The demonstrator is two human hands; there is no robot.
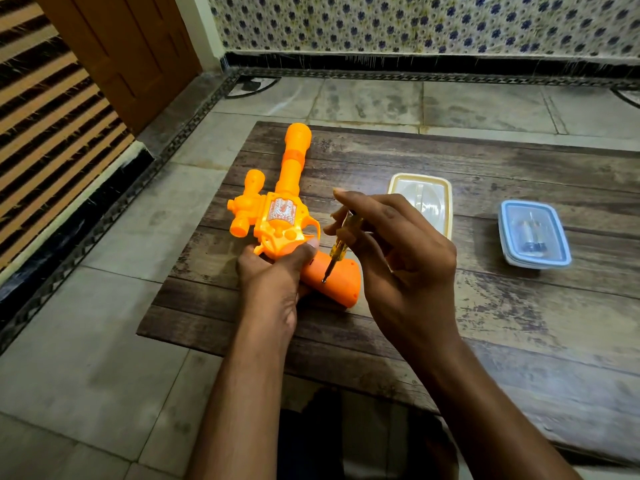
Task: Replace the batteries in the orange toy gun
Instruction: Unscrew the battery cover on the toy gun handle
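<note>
Gripping one screwdriver [341, 245], two hands, one orange toy gun [280, 216], two containers [420, 200]

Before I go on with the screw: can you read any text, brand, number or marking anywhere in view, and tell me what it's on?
No text can be read anywhere in this view.
Silver sticker panel on the orange toy gun: patterned, blurred, no letters made out.
Screwdriver in the right hand: amber handle, no marking visible.
Cream-lidded box and blue-lidded box: no labels visible.
Left hand covers part of the gun.
</note>
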